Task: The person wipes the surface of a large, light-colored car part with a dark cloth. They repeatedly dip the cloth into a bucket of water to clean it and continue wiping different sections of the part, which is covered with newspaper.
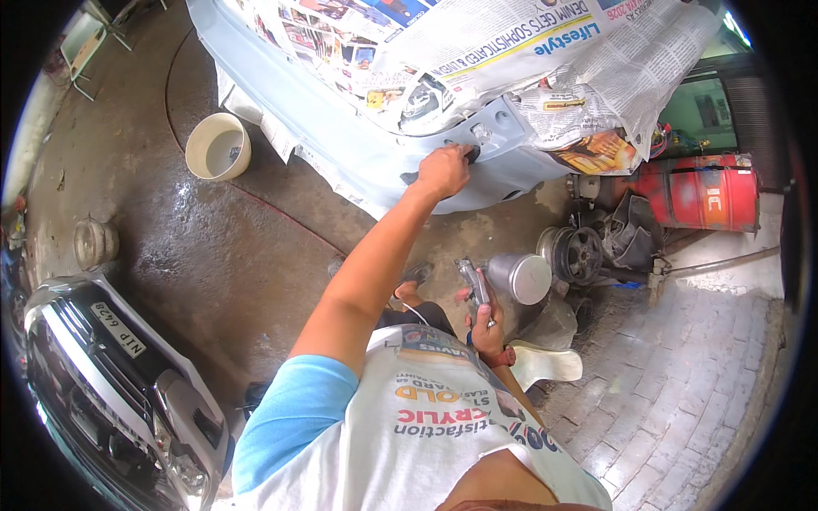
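My left hand (445, 170) reaches out to a pale grey-blue car bumper (341, 140). Its fingers are curled against the surface, beside a dark patch at the fingertips; what they hold, if anything, I cannot make out. Close to my body, my right hand (488, 328) is wrapped around a silver spray gun (474, 285) with its head tilted up. The car above the bumper is covered with newspaper sheets (503, 51). Small round holes and a clear plastic-looking piece (481, 134) show on the bumper near my left hand.
On the right are a silver can (520, 278), a wheel rim (584, 255) and a red drum (716, 194). A cream bucket (218, 149) stands at left by a thin hose (290, 220) on the wet floor. Another vehicle (128, 383) fills the lower left.
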`<control>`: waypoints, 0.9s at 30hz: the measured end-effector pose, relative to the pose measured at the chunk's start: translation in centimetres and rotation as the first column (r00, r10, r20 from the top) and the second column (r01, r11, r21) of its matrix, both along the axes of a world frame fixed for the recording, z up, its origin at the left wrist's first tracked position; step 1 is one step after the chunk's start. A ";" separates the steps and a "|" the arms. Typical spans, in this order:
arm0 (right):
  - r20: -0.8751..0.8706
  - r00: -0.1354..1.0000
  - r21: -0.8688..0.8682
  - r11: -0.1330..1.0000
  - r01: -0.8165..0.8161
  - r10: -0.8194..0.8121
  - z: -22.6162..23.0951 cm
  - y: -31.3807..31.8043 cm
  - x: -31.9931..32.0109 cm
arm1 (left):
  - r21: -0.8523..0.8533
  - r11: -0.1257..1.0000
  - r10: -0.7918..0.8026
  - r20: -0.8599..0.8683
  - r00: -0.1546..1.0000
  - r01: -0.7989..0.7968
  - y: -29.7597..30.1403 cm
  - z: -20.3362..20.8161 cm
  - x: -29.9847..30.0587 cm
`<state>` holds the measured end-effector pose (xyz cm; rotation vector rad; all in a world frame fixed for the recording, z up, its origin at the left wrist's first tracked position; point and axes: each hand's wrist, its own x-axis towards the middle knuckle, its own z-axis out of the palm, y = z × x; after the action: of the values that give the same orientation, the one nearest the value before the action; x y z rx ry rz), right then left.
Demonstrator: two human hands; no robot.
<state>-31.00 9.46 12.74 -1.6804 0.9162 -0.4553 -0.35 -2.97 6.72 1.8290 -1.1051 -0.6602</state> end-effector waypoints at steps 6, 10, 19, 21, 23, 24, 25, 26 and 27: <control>-0.012 0.999 -0.045 0.998 -0.048 0.047 0.5 -0.1 1.4 | -0.033 0.992 -0.122 0.057 0.991 0.124 0.8 2.9 0.6; -0.018 0.999 -0.015 0.999 -0.035 0.034 0.2 -0.3 1.7 | -0.190 0.969 -0.166 -0.040 0.985 0.156 0.0 5.4 1.2; -0.004 0.999 -0.022 0.999 -0.045 0.044 0.0 -0.7 1.8 | -0.040 0.994 -0.101 -0.073 0.992 0.098 1.4 4.9 0.2; -0.006 0.999 -0.007 0.999 -0.052 0.052 -0.2 -1.5 1.5 | -0.110 0.987 -0.125 -0.079 0.989 0.116 0.9 5.4 0.0; -0.036 0.997 0.006 0.997 -0.074 0.074 -0.3 -2.6 1.3 | -0.201 0.974 -0.127 -0.085 0.988 0.108 -0.1 7.1 0.2; -0.052 0.995 0.015 0.996 -0.085 0.086 -0.2 -3.0 1.1 | -0.256 0.962 -0.125 -0.097 0.987 0.097 -0.8 8.2 0.0; -0.053 0.995 0.026 0.996 -0.084 0.085 -0.2 -3.5 1.0 | -0.310 0.947 -0.123 -0.107 0.987 0.084 -1.4 9.2 -0.2; -0.054 0.995 0.037 0.996 -0.083 0.085 -0.1 -4.1 1.0 | -0.303 0.950 -0.111 -0.106 0.988 0.075 -1.7 9.6 -0.6; -0.056 0.995 0.049 0.995 -0.083 0.086 0.0 -4.7 0.9 | -0.292 0.955 -0.084 -0.104 0.991 0.050 -1.4 9.7 -0.9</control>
<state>-30.09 4.73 12.72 -1.6904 0.8873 -0.3277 -1.24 -4.34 16.37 1.4921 -1.1269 -0.6008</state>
